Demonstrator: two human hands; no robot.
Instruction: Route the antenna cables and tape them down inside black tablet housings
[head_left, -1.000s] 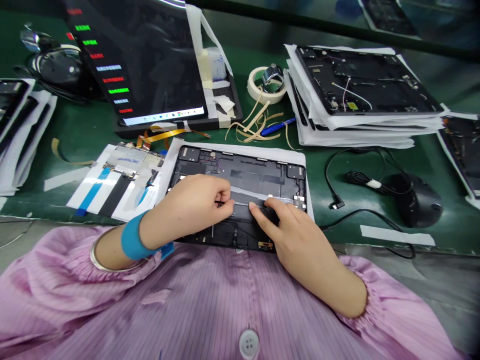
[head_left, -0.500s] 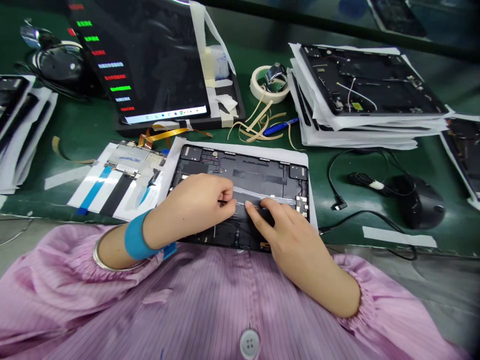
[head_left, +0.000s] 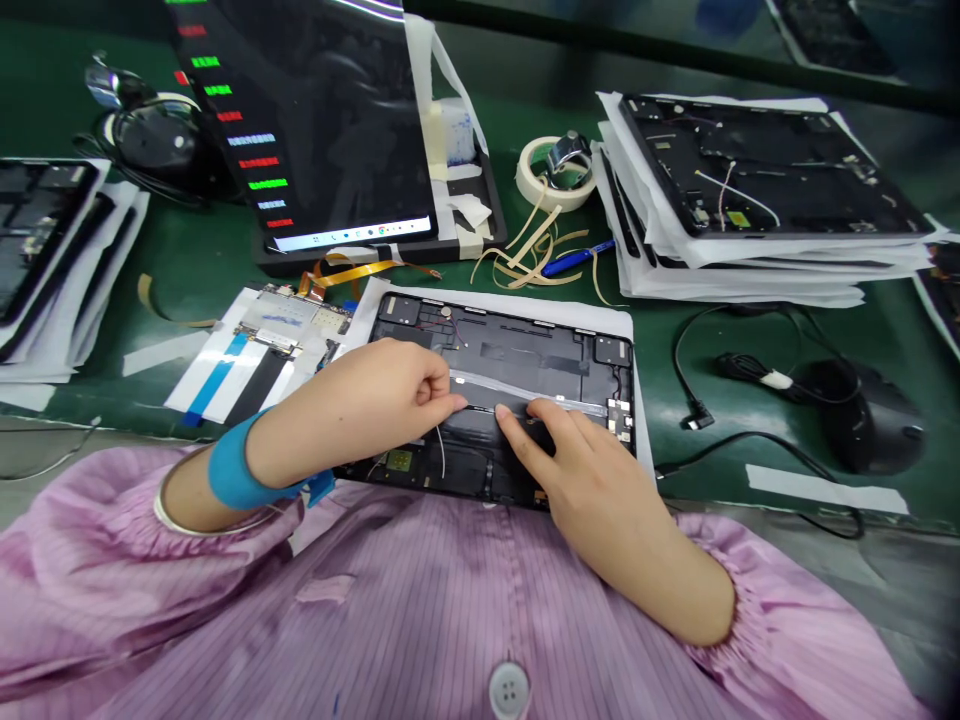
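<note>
A black tablet housing (head_left: 525, 350) lies in front of me on a white sheet, with its inner side up and speakers, wires and small boards showing. My left hand (head_left: 397, 395) is over its left half, thumb and forefinger pinched together. A thin dark strand seems to run from that pinch toward the right; too fine to make out. My right hand (head_left: 592, 480) rests on the right half, fingers apart, its index fingertip pressing on the housing close to the left fingertips. A loose white wire (head_left: 441, 452) sticks up below my left hand.
Left of the housing lies a circuit board (head_left: 281, 318) with orange flex cables. Behind stands a lit screen (head_left: 322, 120). A tape roll (head_left: 534, 185), blue pen (head_left: 577, 258), stacked housings (head_left: 772, 170) and a mouse (head_left: 870, 415) surround the work; another stack (head_left: 112, 270) stands left.
My left hand has moved slightly left across the housing, uncovering the white wire and a small green board. The right hand stays pressed in place. The whole view has shifted a little.
</note>
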